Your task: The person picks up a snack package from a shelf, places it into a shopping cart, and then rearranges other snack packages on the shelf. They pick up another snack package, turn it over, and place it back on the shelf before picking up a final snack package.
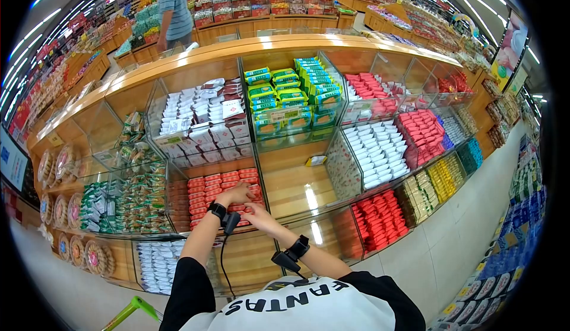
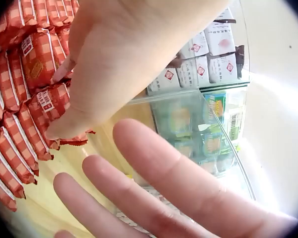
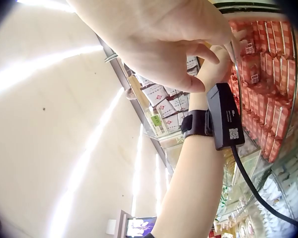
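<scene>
Small red checked snack packets (image 1: 205,189) lie stacked in rows in a clear-walled bin in the head view. My left hand (image 1: 238,194) reaches over the near right part of these rows. In the left wrist view, its thumb and a finger sit on either side of one red checked packet (image 2: 45,103), pinching it among the others. Close beside it, my right hand (image 1: 260,218) is at the bin's near right edge with nothing in it. Its fingers (image 2: 139,186) spread loosely in the left wrist view, partly in front of the bins behind.
White packets (image 1: 205,114) fill the bin behind, and green and yellow packs (image 1: 285,96) are beside them. Glass dividers (image 1: 256,170) rise around the red packets. A bare wooden compartment (image 1: 297,182) lies to the right. A person (image 1: 173,10) stands beyond the counter.
</scene>
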`<state>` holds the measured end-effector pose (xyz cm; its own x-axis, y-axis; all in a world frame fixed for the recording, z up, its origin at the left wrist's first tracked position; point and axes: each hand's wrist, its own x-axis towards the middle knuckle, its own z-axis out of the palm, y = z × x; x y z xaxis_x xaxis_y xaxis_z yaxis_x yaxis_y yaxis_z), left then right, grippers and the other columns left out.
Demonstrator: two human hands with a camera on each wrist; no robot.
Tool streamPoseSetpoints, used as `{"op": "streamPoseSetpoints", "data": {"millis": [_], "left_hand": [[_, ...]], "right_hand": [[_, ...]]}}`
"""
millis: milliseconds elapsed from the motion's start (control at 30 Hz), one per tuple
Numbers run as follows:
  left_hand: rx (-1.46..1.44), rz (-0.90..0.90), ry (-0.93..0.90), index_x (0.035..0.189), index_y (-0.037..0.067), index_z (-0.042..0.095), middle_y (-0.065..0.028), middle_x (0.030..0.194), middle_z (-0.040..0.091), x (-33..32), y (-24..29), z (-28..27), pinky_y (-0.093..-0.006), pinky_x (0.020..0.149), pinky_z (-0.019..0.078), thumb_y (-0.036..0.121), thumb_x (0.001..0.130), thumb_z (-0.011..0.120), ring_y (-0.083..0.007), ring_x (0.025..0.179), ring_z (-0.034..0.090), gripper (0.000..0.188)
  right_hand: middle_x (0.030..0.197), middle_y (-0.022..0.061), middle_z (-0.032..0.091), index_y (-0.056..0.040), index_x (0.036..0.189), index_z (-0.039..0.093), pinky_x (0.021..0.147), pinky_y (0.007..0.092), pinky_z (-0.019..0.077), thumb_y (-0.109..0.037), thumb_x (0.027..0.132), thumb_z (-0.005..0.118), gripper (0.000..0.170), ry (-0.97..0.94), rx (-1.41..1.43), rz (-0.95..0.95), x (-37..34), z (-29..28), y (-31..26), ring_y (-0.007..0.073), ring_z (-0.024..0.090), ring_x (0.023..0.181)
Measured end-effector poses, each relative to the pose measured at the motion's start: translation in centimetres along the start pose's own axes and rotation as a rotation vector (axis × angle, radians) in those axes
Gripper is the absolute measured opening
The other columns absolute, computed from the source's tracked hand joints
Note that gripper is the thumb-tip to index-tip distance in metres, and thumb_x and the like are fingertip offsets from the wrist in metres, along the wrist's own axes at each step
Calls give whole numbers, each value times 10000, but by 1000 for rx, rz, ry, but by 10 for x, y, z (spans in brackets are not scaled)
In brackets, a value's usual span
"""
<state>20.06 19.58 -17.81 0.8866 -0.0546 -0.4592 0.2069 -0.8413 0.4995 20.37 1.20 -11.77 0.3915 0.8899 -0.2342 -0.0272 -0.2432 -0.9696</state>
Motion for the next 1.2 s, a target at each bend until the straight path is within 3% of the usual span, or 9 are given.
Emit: {"op": "streamPoseSetpoints", "data": {"millis": [100, 200, 500, 700, 800, 900, 967, 1100, 1200], "left_hand": [[38, 63, -70, 1012, 184, 609, -201, 1299, 271, 0, 0, -6, -479, 959, 219, 309, 693, 611, -373, 1215, 179, 343], [9, 77, 49, 958, 187, 629, -194, 1264, 328, -2, -8, 3, -459, 954, 243, 271, 709, 573, -359, 1185, 250, 269], [-20, 58, 12, 1021, 197, 604, -191, 1301, 270, -1, -1, 7, -442, 972, 212, 306, 726, 571, -361, 1206, 214, 316], [28, 98, -11, 1021, 171, 603, -193, 1309, 252, -2, 4, 4, -431, 945, 262, 307, 743, 559, -345, 1192, 254, 313], [-53, 27, -44, 1020, 156, 603, -186, 1245, 354, -3, 10, -2, -425, 898, 303, 302, 754, 550, -327, 1130, 332, 308], [-107, 61, -54, 1032, 112, 592, -162, 1071, 512, -11, 16, -10, -382, 806, 374, 270, 758, 555, -257, 976, 461, 319], [-380, 141, 100, 1049, 65, 572, -128, 880, 589, -15, 12, -9, -329, 708, 420, 238, 768, 555, -193, 789, 538, 330], [-655, 72, 307, 1064, 1, 538, -110, 940, 603, -44, 35, -19, -284, 735, 433, 158, 809, 503, -172, 805, 567, 301], [-748, 150, 453, 1087, -1, 523, -81, 1001, 577, -69, 49, -20, -252, 731, 431, 156, 852, 451, -119, 895, 524, 292]], "right_hand": [[1089, 180, 472, 68, 1180, 369, 803, 282, 402, -227, 773, 543, 532, 30, -53, -39, -2, 0, -3, 200, 491, 968], [1112, 183, 446, 64, 1177, 373, 805, 283, 402, -231, 767, 546, 534, 33, -55, -16, -1, 1, -1, 208, 486, 978], [1109, 162, 438, 49, 1182, 372, 790, 285, 413, -219, 779, 560, 519, -32, 45, -7, -4, -1, -9, 191, 487, 975], [1100, 162, 442, 49, 1182, 370, 798, 286, 411, -226, 788, 550, 513, -41, 58, -7, 2, 0, 4, 196, 485, 977], [1088, 168, 451, 49, 1181, 372, 797, 290, 411, -231, 794, 542, 507, 15, -51, -42, 1, 0, 4, 200, 489, 969], [1090, 180, 452, 63, 1178, 366, 801, 290, 407, -233, 792, 539, 516, 15, -83, -60, 1, 1, 7, 207, 489, 971], [1101, 194, 443, 86, 1173, 359, 805, 294, 402, -239, 773, 551, 550, -16, -21, -15, -1, -1, 0, 217, 480, 986], [1112, 201, 437, 99, 1198, 320, 803, 291, 402, -236, 758, 550, 599, 54, -133, -59, 4, 2, 10, 225, 480, 989], [1121, 205, 428, 91, 1243, 244, 794, 291, 404, -231, 751, 542, 659, 122, -80, -51, -7, 2, -5, 224, 486, 971]]}}
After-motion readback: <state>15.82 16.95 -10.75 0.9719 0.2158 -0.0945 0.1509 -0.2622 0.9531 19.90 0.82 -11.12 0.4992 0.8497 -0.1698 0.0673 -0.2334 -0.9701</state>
